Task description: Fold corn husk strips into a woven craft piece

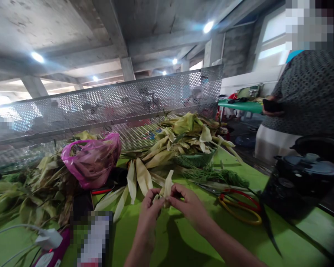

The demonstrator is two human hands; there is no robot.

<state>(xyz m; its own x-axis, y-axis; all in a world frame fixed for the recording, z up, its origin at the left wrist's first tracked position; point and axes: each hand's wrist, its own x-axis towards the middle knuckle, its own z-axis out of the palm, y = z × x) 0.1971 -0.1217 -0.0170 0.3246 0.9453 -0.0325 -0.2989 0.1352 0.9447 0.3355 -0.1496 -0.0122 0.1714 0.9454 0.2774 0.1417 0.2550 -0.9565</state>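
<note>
Between my two hands is a pale strip of corn husk (168, 182), its tip pointing up and its lower end bunched at my fingertips. My left hand (151, 207) is closed on the bunched part. My right hand (186, 202) pinches the same husk from the other side, thumb and fingers together. Just beyond them, long dry husks (144, 176) fan out over the green tabletop (180, 226). A green basket (195, 160) behind holds a heap of husks (187, 128). To the right lie scissors (241, 207) with red and yellow handles.
A pink plastic bag (91, 161) stands among husks at the left. Nearer are a phone (94, 237) and a charger plug (48, 238) in a purple power strip. Green stems (219, 176) lie right of centre. A black pot (297, 185) and a standing person (308, 92) are at the right.
</note>
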